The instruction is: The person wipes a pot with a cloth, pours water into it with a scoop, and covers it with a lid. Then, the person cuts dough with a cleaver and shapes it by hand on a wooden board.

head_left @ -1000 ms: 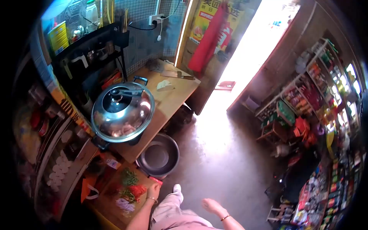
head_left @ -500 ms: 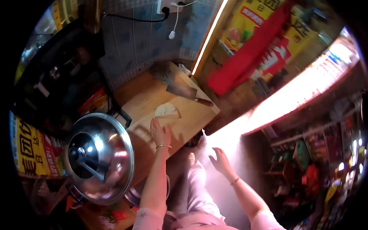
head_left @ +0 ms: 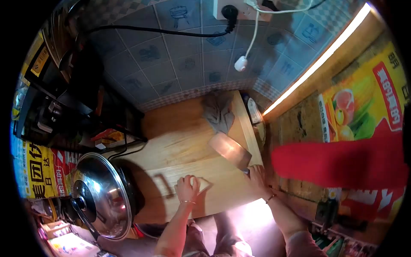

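Note:
My left hand rests on a pale, soft-looking piece of dough on the wooden board, its fingers curled over the near side and hiding much of it. At the board's right edge, my right hand is closed around the handle of a cleaver. The broad blade lies flat, pointing away to the upper left. Just beyond its tip sits a crumpled grey cloth.
A large pot with a shiny domed lid stands left of the board. Behind it is a black rack. A white plug dangles by the tiled wall. Red cloth hangs at the right.
My right hand has moved from beside the board onto the cleaver's handle. My left hand has come over the dough. The view has swung toward the wall and board.

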The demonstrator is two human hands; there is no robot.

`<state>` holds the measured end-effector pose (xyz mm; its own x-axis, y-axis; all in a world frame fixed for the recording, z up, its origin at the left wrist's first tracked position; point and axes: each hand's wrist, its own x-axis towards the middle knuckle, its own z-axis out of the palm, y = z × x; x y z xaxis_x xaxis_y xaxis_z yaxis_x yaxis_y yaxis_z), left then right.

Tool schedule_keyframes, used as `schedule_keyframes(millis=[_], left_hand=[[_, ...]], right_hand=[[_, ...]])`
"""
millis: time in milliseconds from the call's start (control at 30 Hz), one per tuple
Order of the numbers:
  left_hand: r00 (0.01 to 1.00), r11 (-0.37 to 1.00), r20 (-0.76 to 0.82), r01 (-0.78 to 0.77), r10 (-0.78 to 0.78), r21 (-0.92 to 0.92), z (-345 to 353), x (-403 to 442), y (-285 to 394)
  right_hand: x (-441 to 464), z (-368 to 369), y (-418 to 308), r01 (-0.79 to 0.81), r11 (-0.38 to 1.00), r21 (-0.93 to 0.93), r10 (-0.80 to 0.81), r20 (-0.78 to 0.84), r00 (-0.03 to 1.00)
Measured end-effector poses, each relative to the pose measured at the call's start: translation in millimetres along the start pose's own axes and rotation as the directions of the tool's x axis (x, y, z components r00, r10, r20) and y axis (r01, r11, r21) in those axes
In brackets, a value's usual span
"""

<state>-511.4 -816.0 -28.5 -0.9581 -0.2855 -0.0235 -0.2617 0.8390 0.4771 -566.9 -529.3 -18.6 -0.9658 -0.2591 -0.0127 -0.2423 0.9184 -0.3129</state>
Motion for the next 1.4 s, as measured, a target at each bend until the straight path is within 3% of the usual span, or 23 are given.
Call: schedule_keyframes(millis=[67, 133, 200, 267, 333, 467, 533, 567, 600, 667, 767, 833, 867, 933, 1000, 1033, 1067, 1100, 1167, 1200, 1267, 1333, 1400], left_hand=[[0.991, 0.992, -0.052, 0.124, -0.123, 0.033, 7.1, -3.3, 2.1], [0.937, 0.977, -0.337, 0.154, -0.095, 0.151, 15.8, 5.6, 16.4], [0.937, 0.98, -0.332, 0.16, -0.113, 0.12, 16.1, 14.0, 18.0], [0.979, 0.982, -0.155, 0.148, -0.129, 0.121, 16.5, 12.3, 12.7], [0.983, 0.981, -0.123, 0.154, -0.139, 0.122, 17.3, 18.4, 7.6], [0.987, 0.981, -0.026, 0.162, -0.16, 0.105, 15.0, 36.3, 2.5], [0.986, 0.98, -0.008, 0.167, -0.167, 0.107, 14.8, 45.2, 2.0], [0.976, 0.974, 0.045, 0.207, -0.212, 0.091, 15.1, 48.8, 2.2], [0.963, 0.966, 0.095, 0.245, -0.252, 0.08, 14.3, 52.3, 1.9], [0.96, 0.965, 0.104, 0.256, -0.261, 0.059, 14.1, 52.4, -2.6], [0.919, 0.921, 0.122, 0.383, -0.374, -0.065, 1.4, 54.3, 0.3], [0.884, 0.893, 0.192, 0.445, -0.426, -0.066, 1.2, 53.7, -8.5], [0.84, 0.862, 0.269, 0.503, -0.472, -0.057, -0.8, 55.3, -14.1], [0.879, 0.925, 0.312, 0.379, -0.361, 0.0, -21.5, 56.9, -11.4], [0.992, 0.997, -0.108, 0.065, -0.069, -0.035, -36.7, 35.8, 13.0], [0.973, 0.99, 0.183, 0.14, -0.14, 0.015, -54.0, 21.0, 25.3], [0.989, 0.99, 0.091, 0.126, -0.12, -0.062, -36.2, -5.4, 16.0], [0.997, 0.996, -0.047, -0.061, 0.058, -0.058, -20.0, -27.2, 5.6], [0.974, 0.997, -0.215, -0.078, 0.074, -0.009, -2.3, -43.2, 16.1], [0.977, 0.997, -0.201, -0.073, 0.071, -0.005, -0.7, -37.7, 21.3], [0.983, 0.996, -0.182, 0.007, 0.009, 0.09, 8.5, -18.1, 29.3], [0.991, 0.996, -0.106, 0.087, -0.084, 0.025, 8.0, 1.4, 32.9], [0.98, 0.996, -0.182, 0.087, -0.081, 0.022, 16.6, 14.7, 26.4]], right_hand=[[20.4, -2.9, 2.8, 0.05, 0.998, 0.034, -0.051, 0.029, 0.998], [82.4, -20.4, -8.2, 0.195, 0.976, -0.094, -0.195, 0.009, 0.981], [142.5, -23.5, -15.6, 0.293, 0.933, -0.209, -0.282, 0.081, 0.956], [194.7, -19.4, -18.5, 0.346, 0.922, -0.173, -0.297, 0.256, 0.92], [224.6, -16.8, -19.9, 0.56, 0.799, -0.22, -0.532, 0.178, 0.828], [239.2, 0.5, -28.4, 0.553, 0.818, -0.161, -0.545, 0.093, 0.833], [206.2, 1.6, -52.6, 0.434, 0.888, -0.15, -0.452, -0.11, 0.885], [179.4, -1.4, -70.9, 0.216, 0.975, 0.048, -0.221, 0.161, 0.962], [149.6, -2.8, -90.0, -0.069, 0.983, 0.172, -0.015, 0.448, 0.894], [96.0, 39.8, -103.7, -0.14, 0.919, 0.369, -0.201, 0.742, 0.639], [58.7, 52.4, -143.2, -0.312, 0.75, 0.583, -0.233, 0.674, 0.701], [59.8, 17.1, -174.4, -0.311, 0.903, 0.295, 0.085, 0.588, 0.804], [52.9, 12.6, -178.5, -0.298, 0.905, 0.303, 0.074, 0.579, 0.812], [28.1, 15.5, -178.3, 0.022, 0.845, 0.535, -0.158, 0.21, 0.965], [1.6, 20.8, -181.9, 0.051, 0.847, 0.529, -0.197, 0.223, 0.955], [-9.9, 12.1, -182.5, 0.087, 0.831, 0.549, -0.177, 0.113, 0.978], [-17.0, 7.1, -181.5, 0.132, 0.813, 0.567, -0.155, -0.008, 0.988], [-27.6, 10.3, -171.3, 0.137, 0.807, 0.575, -0.186, 0.026, 0.982], [-39.2, 25.9, -160.2, 0.155, 0.803, 0.575, -0.172, -0.025, 0.985], [-41.1, 29.9, -160.0, 0.141, 0.801, 0.582, -0.165, -0.013, 0.986], [-33.2, 42.2, -153.7, -0.1, 0.828, 0.552, 0.067, 0.079, 0.995], [-10.3, 26.4, -152.6, -0.116, 0.829, 0.547, 0.079, 0.091, 0.993], [11.3, 16.6, -157.4, -0.145, 0.788, 0.598, 0.049, 0.175, 0.983]])
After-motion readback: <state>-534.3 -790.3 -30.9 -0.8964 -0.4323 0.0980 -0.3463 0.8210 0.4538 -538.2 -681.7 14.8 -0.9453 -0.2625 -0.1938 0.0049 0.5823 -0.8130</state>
